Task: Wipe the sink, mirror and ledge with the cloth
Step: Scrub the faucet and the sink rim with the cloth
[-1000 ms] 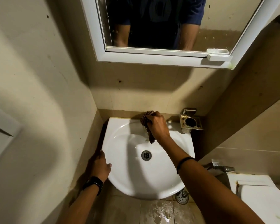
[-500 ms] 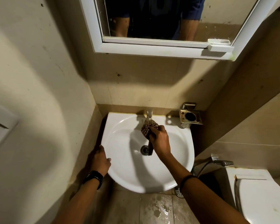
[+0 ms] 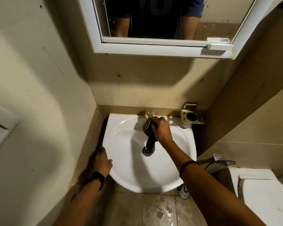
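Note:
A white round sink (image 3: 126, 170) hangs on the tiled wall below a white-framed mirror (image 3: 153, 18). My right hand (image 3: 162, 129) is closed around a dark checked cloth (image 3: 148, 128) just below the metal tap (image 3: 151, 113). The cloth's tail hangs down to the drain (image 3: 147, 151). My left hand (image 3: 100, 162), with a black watch on the wrist, rests on the sink's left rim and holds nothing. The mirror's white lower ledge (image 3: 147, 49) carries a small white tray at its right end.
A metal holder (image 3: 192, 117) is fixed to the wall right of the tap. A white toilet (image 3: 258, 198) and a spray hose (image 3: 225, 162) stand at the right. The floor tiles (image 3: 160, 211) under the sink are wet. Walls close in on both sides.
My right hand came down from the sink's back rim into the bowl, then rose again to just under the tap with the cloth. The left hand stayed on the rim.

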